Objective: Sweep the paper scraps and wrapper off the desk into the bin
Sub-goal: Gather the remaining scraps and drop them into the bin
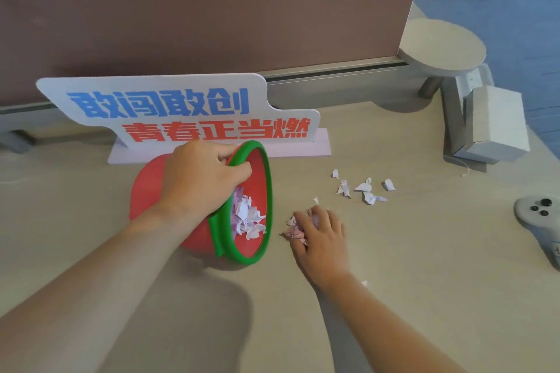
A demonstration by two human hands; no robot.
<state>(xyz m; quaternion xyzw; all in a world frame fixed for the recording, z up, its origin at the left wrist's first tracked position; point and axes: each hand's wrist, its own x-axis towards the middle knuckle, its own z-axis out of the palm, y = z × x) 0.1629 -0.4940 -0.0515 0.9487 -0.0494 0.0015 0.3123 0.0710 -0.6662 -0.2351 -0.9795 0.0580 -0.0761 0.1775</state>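
A person is working at a pale wooden desk (424,266), seen from above. The left hand (200,179) is gripping the green rim of a red bin (148,188), with fingers curled over the top edge. It is holding the bin tipped on its side, mouth facing right. Torn paper (247,218) is already lying inside.

The right hand (321,239) is lying open, fingers spread. It is covering a small heap of scraps (291,221) and a pink crinkled piece, probably the wrapper (298,235), just right of the bin's mouth. More loose scraps (363,189) are sitting farther right and a little farther away, well apart from the bin. One tiny bit (364,283) is lying near the right wrist.

The step in hand appears to be pushing the heap leftward into the bin. Doing it well means keeping the palm flat and low, so thin pieces are not slipping under the fingers. It also means pressing the bin's lower rim against the desk, so nothing is sliding beneath it. A slow stroke is likely safest, since light paper scatters easily. The far scraps will probably be needing a separate pass.
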